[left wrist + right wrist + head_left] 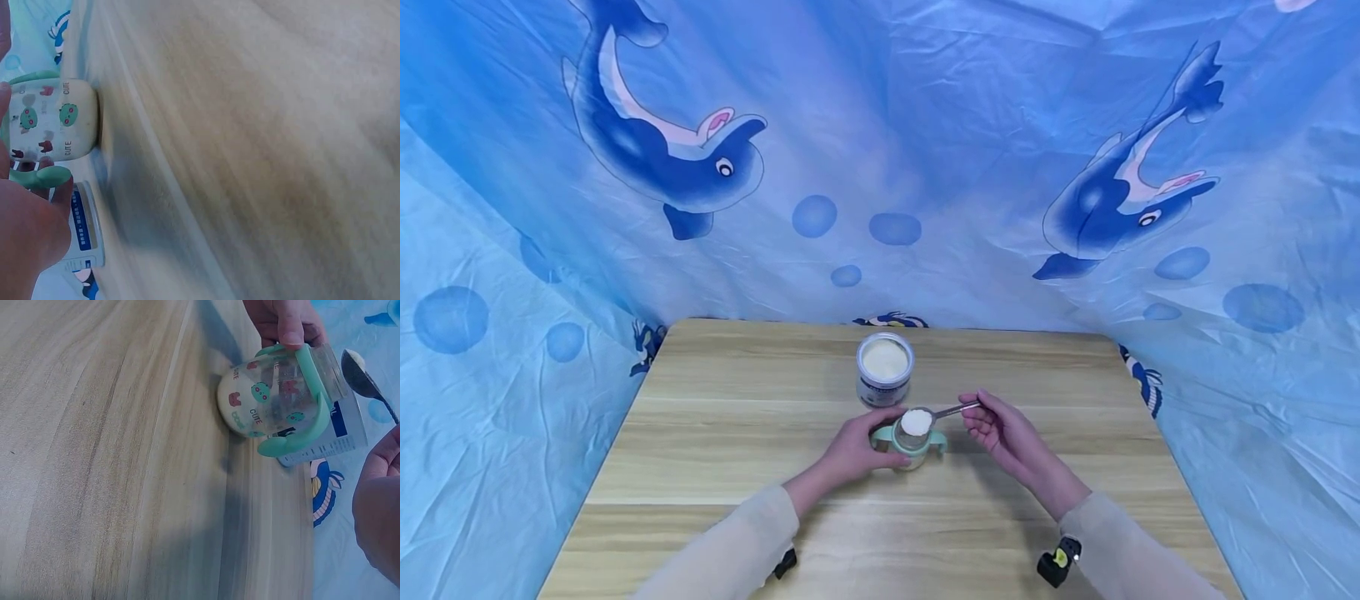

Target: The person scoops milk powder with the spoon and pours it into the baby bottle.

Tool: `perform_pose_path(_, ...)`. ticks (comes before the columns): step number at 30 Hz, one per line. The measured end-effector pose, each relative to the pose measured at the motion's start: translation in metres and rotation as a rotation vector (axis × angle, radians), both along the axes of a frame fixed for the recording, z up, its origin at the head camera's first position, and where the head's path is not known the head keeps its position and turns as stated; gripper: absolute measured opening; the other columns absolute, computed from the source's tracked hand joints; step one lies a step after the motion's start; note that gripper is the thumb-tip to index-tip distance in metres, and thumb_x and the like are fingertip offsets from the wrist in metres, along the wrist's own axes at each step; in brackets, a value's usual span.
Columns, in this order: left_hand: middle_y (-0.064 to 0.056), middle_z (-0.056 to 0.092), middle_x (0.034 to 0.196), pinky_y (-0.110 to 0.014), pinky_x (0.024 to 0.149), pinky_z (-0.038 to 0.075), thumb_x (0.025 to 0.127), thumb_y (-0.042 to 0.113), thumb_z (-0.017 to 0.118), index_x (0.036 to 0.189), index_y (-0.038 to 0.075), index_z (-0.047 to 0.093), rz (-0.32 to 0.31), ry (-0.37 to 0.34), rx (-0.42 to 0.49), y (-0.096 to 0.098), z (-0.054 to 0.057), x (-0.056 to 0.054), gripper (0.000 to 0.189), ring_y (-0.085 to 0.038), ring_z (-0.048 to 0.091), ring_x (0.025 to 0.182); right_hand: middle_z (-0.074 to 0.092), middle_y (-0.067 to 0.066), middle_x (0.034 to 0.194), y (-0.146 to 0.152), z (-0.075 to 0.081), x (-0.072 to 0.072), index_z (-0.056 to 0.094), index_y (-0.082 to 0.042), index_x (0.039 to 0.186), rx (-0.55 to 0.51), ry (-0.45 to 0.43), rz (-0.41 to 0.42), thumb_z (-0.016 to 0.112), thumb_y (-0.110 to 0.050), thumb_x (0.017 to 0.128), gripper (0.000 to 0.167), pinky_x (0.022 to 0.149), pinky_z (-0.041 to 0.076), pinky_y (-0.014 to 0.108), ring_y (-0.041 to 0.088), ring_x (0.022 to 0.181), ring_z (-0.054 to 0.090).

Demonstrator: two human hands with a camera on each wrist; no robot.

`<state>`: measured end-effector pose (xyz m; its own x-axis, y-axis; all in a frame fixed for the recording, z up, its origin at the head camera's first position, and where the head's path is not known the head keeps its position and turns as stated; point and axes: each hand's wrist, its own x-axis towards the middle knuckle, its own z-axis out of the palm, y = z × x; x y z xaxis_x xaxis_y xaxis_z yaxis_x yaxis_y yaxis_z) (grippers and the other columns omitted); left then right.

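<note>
My left hand point(860, 444) grips a clear baby bottle point(269, 394) by its left side, around one of the mint-green handles point(937, 440). Small green and red cartoon prints and the word CUTE mark the bottle, and pale powder lies in its bottom. Between thumb and fingers my right hand point(1003, 433) holds a metal spoon point(957, 409) by its handle. Heaped with white powder point(916, 422), the spoon's bowl is over the bottle's open mouth. Just behind the bottle stands an open can of milk powder point(884, 371), filled with cream-coloured powder.
The wooden table point(722, 433) carries the can and bottle. A blue curtain point(955, 167) printed with dolphins hangs behind the table and along both sides. Dark wrist devices point(1060, 560) sit at the sleeves.
</note>
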<state>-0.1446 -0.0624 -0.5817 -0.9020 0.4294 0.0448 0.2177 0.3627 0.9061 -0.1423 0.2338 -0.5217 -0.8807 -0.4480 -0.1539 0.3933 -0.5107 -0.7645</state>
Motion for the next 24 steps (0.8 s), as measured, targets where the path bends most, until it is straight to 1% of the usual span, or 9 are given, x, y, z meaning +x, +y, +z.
perform_pose_path(4, 0.001, 0.068, 0.144, -0.045, 0.116, 0.049, 0.076, 0.031, 0.099, 0.145, 0.020, 0.066, 0.027, 0.012, -0.013, 0.002, -0.003, 0.002, 0.076, -0.022, 0.061, 0.133, 0.081, 0.001, 0.097, 0.000, -0.001, 0.000, 0.078, -0.009, 0.115, -0.002, 0.001, 0.006, 0.034, -0.024, 0.120, 0.047, 0.081, 0.063, 0.019, 0.009, 0.089, 0.076)
perform_pose_path(9, 0.005, 0.068, 0.144, -0.042, 0.116, 0.049, 0.076, 0.031, 0.099, 0.144, 0.022, 0.067, 0.042, -0.004, -0.006, 0.002, -0.003, 0.003, 0.076, -0.018, 0.061, 0.133, 0.081, 0.001, 0.098, -0.001, -0.002, 0.000, 0.078, -0.009, 0.116, -0.018, 0.011, 0.020, 0.034, -0.024, 0.120, 0.047, 0.083, 0.063, 0.020, 0.009, 0.091, 0.076)
perform_pose_path(15, 0.005, 0.068, 0.144, -0.043, 0.116, 0.050, 0.077, 0.032, 0.099, 0.144, 0.022, 0.066, 0.045, -0.020, 0.008, 0.003, -0.003, 0.004, 0.076, -0.019, 0.062, 0.133, 0.081, 0.002, 0.099, -0.003, -0.001, 0.001, 0.078, -0.009, 0.118, -0.031, 0.022, 0.037, 0.033, -0.021, 0.119, 0.047, 0.084, 0.063, 0.020, 0.010, 0.092, 0.076)
perform_pose_path(24, 0.005, 0.067, 0.145, -0.045, 0.117, 0.049, 0.076, 0.034, 0.099, 0.146, 0.023, 0.065, 0.043, -0.028, 0.009, 0.002, -0.003, 0.003, 0.078, -0.020, 0.060, 0.135, 0.080, 0.001, 0.097, -0.010, 0.002, 0.002, 0.077, -0.009, 0.117, 0.005, 0.009, 0.041, 0.032, -0.018, 0.119, 0.046, 0.081, 0.063, 0.019, 0.009, 0.090, 0.075)
